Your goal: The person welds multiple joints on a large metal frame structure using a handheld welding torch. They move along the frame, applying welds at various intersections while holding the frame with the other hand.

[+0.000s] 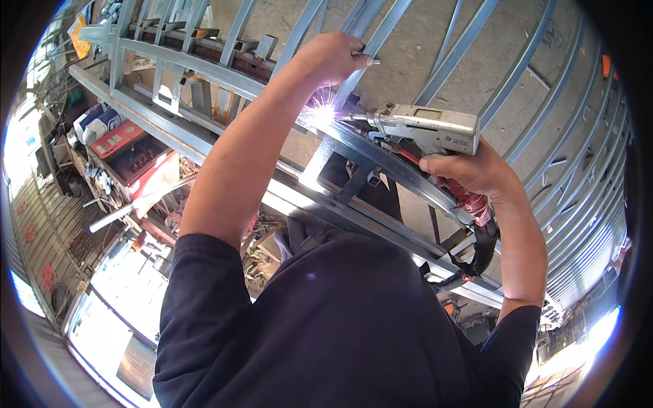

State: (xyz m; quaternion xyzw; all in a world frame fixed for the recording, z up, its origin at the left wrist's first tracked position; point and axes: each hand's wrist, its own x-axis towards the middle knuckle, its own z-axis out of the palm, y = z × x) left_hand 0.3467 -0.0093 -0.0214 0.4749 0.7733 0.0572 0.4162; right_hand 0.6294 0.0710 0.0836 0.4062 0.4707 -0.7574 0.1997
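Observation:
My right hand (469,170) is wrapped round the handle of a grey welding gun (428,121), whose lower grip is bound in red wrapping (469,202). Its nozzle points left to a bright arc (324,114), where sparks fly at the joint of a slanting bar and a long steel rail (401,175). Just above the arc, my left hand (337,56) is closed round the slanting grey steel bar (354,80). Part of its grip is hidden behind the fingers, and a small metal end sticks out beside them.
Many parallel steel bars (507,98) fan out to the right over the concrete floor (401,58). Nearer my body runs a second long rail (367,219). A red metal box (139,160) stands at the left, with a pale tube (129,211) jutting beside it. A dark cable (484,248) hangs below the gun.

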